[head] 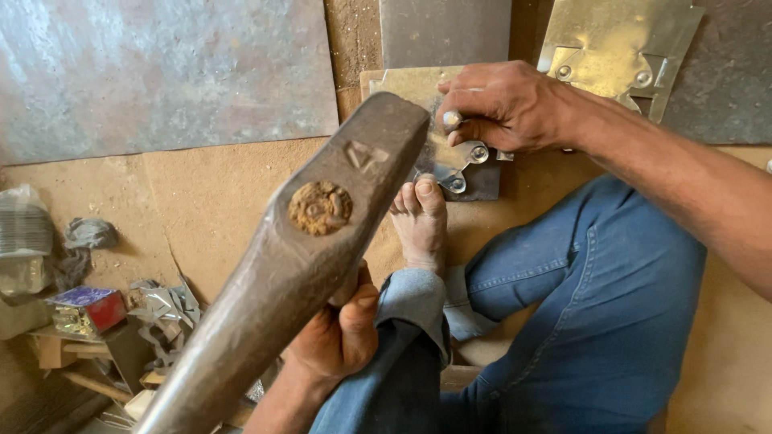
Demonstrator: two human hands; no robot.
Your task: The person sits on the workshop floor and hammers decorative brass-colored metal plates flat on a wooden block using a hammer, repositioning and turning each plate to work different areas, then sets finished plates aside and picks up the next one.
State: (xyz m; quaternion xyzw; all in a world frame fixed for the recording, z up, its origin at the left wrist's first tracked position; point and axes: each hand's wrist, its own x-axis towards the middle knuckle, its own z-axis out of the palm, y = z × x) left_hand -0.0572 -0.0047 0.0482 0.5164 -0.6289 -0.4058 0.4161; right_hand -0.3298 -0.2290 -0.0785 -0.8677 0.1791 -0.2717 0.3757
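My left hand (338, 333) is closed around the handle of a heavy dark steel hammer (322, 233), raised close to the camera with its head tilted up and to the right. My right hand (507, 104) pinches a small silvery metal pin (451, 119) upright over a small riveted metal plate (460, 167) lying on the floor. That plate rests on a brass-coloured sheet (402, 80). My bare foot (420, 221) presses against the near edge of the plate, and my legs are in blue jeans (595, 321).
A large grey metal sheet (161, 72) leans at the top left, and a cut brass-coloured panel (619, 44) lies at the top right. At the lower left are metal scraps (165, 309), a small colourful box (88, 309), wooden blocks and a grey rag (88, 235).
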